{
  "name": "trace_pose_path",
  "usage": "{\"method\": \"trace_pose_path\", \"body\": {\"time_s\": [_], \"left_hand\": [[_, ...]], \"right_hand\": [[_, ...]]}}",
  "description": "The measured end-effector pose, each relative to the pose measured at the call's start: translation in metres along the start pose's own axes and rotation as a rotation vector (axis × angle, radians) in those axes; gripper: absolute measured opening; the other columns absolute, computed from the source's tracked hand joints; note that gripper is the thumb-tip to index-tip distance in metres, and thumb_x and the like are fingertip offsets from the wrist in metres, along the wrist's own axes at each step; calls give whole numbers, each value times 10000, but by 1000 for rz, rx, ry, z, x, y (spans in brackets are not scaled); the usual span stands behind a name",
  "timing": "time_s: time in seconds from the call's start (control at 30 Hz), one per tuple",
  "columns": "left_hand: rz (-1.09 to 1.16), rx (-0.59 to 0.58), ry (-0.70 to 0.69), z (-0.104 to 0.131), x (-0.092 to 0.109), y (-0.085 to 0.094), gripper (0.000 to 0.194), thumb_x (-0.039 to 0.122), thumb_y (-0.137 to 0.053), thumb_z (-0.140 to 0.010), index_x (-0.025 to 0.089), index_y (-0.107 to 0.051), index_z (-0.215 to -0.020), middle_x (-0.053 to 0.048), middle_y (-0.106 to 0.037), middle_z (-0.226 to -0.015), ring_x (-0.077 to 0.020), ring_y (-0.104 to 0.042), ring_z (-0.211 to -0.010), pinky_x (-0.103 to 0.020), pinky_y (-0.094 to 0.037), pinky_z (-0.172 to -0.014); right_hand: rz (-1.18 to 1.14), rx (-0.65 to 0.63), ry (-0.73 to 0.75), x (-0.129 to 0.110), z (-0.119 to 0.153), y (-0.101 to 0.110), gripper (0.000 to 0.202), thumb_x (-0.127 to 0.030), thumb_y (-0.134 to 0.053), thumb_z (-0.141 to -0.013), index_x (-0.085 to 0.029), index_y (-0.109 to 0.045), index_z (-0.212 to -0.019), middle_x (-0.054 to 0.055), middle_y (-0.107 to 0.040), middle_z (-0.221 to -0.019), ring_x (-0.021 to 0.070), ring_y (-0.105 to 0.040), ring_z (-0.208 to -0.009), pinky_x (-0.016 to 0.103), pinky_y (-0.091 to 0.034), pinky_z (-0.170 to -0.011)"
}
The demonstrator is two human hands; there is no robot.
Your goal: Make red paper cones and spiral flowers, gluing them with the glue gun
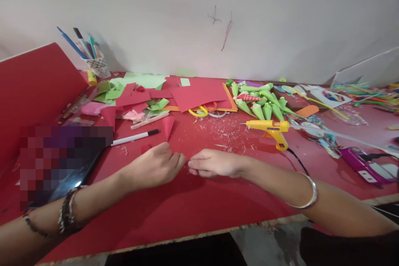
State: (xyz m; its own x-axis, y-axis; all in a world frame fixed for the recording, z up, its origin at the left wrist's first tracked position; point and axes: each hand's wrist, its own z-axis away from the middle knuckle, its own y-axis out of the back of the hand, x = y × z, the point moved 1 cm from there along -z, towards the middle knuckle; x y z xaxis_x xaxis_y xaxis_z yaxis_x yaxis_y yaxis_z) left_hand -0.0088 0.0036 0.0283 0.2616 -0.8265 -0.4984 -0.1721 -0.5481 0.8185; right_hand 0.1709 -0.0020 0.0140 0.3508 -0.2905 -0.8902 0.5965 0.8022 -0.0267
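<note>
My left hand (163, 165) is closed over the middle of the red table, its fingers curled in. Facing it, almost touching, is my right hand (213, 163), its fingers pressed together. Anything between the fingertips is hidden or too small to make out. Just beyond my left hand a red paper cone (168, 126) lies with its point toward me. A small red paper piece (146, 148) shows partly beside that wrist. White paper scraps (227, 133) are scattered beyond my right hand, and a yellow glue gun (268, 126) lies further right.
Green paper cones (268, 106) are heaped at the back. Red paper sheets (199, 97) overlap yellow-handled scissors (199, 111). A marker (134, 137) and a dark, partly blurred device (84, 174) lie left. A pen cup (99, 67) stands by the wall; a purple power strip (361, 168) sits right.
</note>
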Motion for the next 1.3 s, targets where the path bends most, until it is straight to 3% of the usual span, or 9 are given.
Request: {"method": "trace_pose_path", "body": {"time_s": [0.13, 0.2, 0.37, 0.47, 0.6, 1.0, 1.3], "left_hand": [[-8, 72, -99, 2, -8, 8, 241, 60, -348, -829, 148, -495, -659, 34, -434, -476, -109, -386, -392, -276, -279, -449], [-28, 75, -131, 3, -11, 10, 246, 46, -343, -828, 145, -499, -665, 34, -438, -480, -105, -392, -399, -275, -282, -455], [-71, 41, -167, 7, -18, 11, 242, 44, -344, -833, 151, -498, -681, 39, -428, -478, -109, -375, -400, -280, -264, -455], [-113, 1, -132, 14, -24, 11, 225, 72, -369, -843, 160, -507, -690, 44, -420, -470, -112, -377, -411, -283, -275, -478], [-136, -7, -115, 25, -34, 9, 208, 101, -408, -847, 166, -529, -691, 41, -419, -467, -118, -395, -436, -289, -298, -510], [-43, -34, -109, 17, -40, 6, 238, 113, -414, -856, 193, -494, -646, 36, -408, -484, -123, -368, -450, -283, -301, -532], [-20, -57, -75, 32, -53, -3, 315, 77, -314, -876, 185, -491, -638, 45, -433, -466, -114, -371, -441, -273, -317, -548]], "right_hand": [[-276, -144, -18, 0, 2, -9, 271, -282, -314, -904, -164, -440, -695, -116, -264, -360, 43, -179, -350, 187, -205, -399], [-286, -136, 10, -2, 2, -12, 278, -278, -308, -906, -162, -448, -695, -113, -270, -363, 45, -186, -354, 189, -218, -404], [71, 50, 119, -9, 6, -16, 239, -289, -421, -865, -128, -506, -711, -83, -334, -489, 38, -275, -432, 183, -237, -429], [234, 103, 115, -13, 15, -13, 266, -293, -375, -885, -118, -565, -827, -67, -353, -536, 44, -320, -470, 183, -272, -458], [286, 100, 52, -14, 30, -7, 337, -314, -324, -903, -117, -586, -980, -65, -339, -522, 50, -322, -461, 183, -272, -454], [522, 136, 8, -10, 56, 2, 330, -237, -308, -891, -143, -623, -857, -30, -435, -558, 72, -427, -529, 183, -338, -526], [587, 217, -72, -4, 78, 5, 359, -286, -294, -891, -164, -624, -820, -1, -523, -652, 97, -483, -626, 210, -361, -599]]}}
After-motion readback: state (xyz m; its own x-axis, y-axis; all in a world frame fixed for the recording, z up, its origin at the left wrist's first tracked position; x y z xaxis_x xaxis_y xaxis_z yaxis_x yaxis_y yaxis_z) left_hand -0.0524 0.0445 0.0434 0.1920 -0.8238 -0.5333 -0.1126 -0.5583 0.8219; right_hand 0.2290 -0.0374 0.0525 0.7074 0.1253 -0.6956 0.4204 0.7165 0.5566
